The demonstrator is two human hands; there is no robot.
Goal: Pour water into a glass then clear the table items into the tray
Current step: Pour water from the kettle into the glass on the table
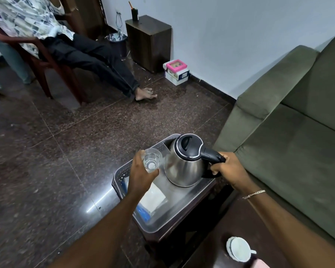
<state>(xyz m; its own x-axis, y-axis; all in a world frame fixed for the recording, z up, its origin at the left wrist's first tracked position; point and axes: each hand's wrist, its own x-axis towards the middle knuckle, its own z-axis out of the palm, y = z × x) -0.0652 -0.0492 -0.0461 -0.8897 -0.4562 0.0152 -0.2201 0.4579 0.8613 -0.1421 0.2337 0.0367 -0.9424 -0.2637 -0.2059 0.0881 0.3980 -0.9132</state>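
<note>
So we're looking down at a green sofa (290,120) taking up the whole right side, with dark speckled floor tiles (66,151) spreading out to the left. Near the middle, a grey tray (162,225) with perforated walls is sitting on a small dark table (207,194), and some white and blue packets (153,200) are lying flat inside it. Our right hand (230,171) is gripping the black handle of the steel kettle (184,161), which is staying pretty much upright over the tray's far half. Our left hand (141,171) is wrapped around a clear glass (152,159), holding it tilted just left of the kettle's spout, over the tray too. Whether there's any water in it, we can't tell. Down in the near right corner, a white cup (240,249) is sitting on another dark surface.
</note>
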